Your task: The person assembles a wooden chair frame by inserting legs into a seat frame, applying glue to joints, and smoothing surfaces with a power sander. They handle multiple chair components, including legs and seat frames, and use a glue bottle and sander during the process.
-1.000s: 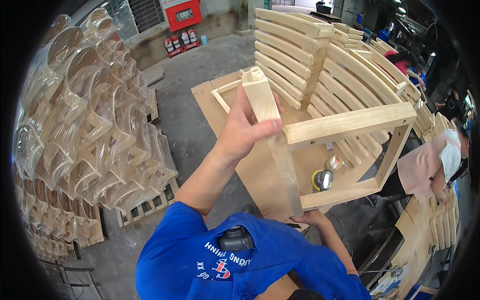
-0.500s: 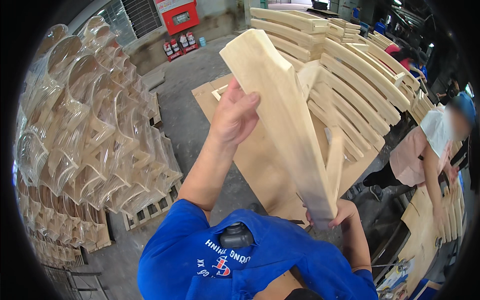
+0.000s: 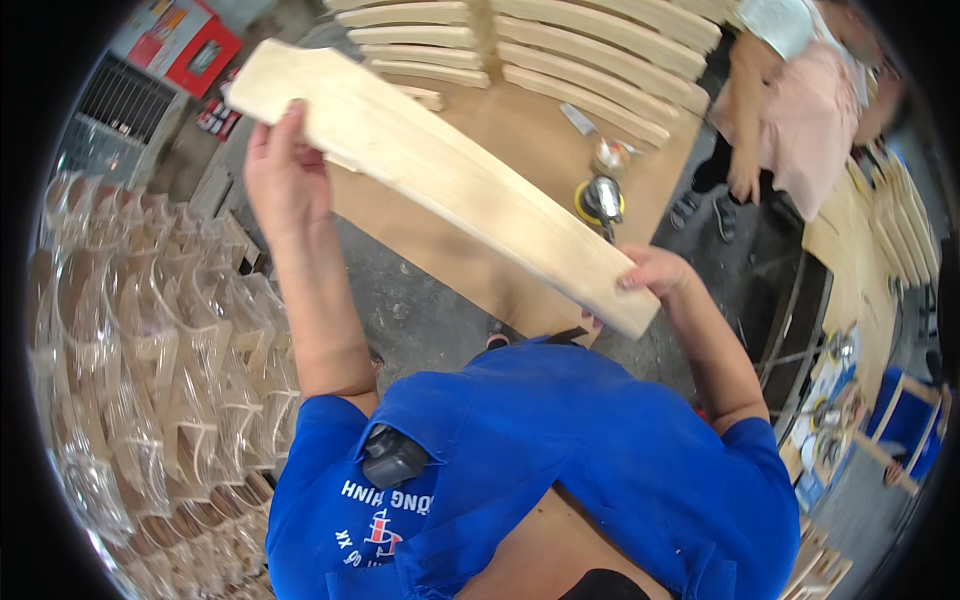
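A long pale wooden board (image 3: pixel 440 180) slants across in front of my chest, its shaped, wider end at the upper left and its narrower end at the lower right. My left hand (image 3: pixel 290 165) grips it near the wide end, thumb on the upper face and fingers beneath. Closed round the narrow end is my right hand (image 3: pixel 652 273), thumb on top and some fingertips showing below the edge. Beyond the board, on the brown worktable (image 3: pixel 400 225), lies a sander (image 3: pixel 601 199) with a yellow disc.
Curved wooden slats (image 3: pixel 600 60) stand stacked along the table's far side. Plastic-wrapped wooden parts (image 3: pixel 150 340) rise high at my left. A co-worker in a pink apron (image 3: pixel 790 120) stands at the right, near another bench (image 3: pixel 850 260) with slats and tools. A red wall box (image 3: pixel 203 55) hangs far left.
The board has swung from steep to a flatter slant, its wide end going left and its narrow end rising away from my body. Both hands keep hold. My view has turned right.
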Motion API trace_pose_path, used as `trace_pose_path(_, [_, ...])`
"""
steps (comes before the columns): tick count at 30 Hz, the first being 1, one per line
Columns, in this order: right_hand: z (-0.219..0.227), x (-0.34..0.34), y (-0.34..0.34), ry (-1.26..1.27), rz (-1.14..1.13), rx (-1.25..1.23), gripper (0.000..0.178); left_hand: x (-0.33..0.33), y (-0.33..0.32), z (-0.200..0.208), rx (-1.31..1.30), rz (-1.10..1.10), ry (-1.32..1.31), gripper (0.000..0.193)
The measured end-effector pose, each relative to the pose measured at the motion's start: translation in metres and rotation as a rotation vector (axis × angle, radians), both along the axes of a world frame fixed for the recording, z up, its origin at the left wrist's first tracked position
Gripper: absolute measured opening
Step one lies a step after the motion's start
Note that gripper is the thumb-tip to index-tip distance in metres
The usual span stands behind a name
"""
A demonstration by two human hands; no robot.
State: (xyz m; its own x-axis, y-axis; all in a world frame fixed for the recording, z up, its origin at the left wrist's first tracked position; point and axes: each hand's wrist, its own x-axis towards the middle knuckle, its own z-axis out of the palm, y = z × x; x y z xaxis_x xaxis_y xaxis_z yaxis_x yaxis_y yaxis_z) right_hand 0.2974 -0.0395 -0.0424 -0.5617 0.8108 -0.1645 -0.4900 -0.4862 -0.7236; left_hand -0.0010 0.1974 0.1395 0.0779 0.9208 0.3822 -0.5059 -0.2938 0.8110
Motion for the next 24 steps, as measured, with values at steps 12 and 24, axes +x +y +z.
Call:
trace_pose_path(12, [0.014, -0.033, -0.022, -0.939, -0.656, 0.479, 0.108, 0.029, -0.021, 0.041, 0.395, -0.112, 0.303, 0.047])
trace_pose_path(24, [-0.019, -0.06, 0.009, -0.42, -0.79, 0.392, 0.113, 0.091, -0.063, -0.032, 0.159, -0.42, 0.263, 0.048])
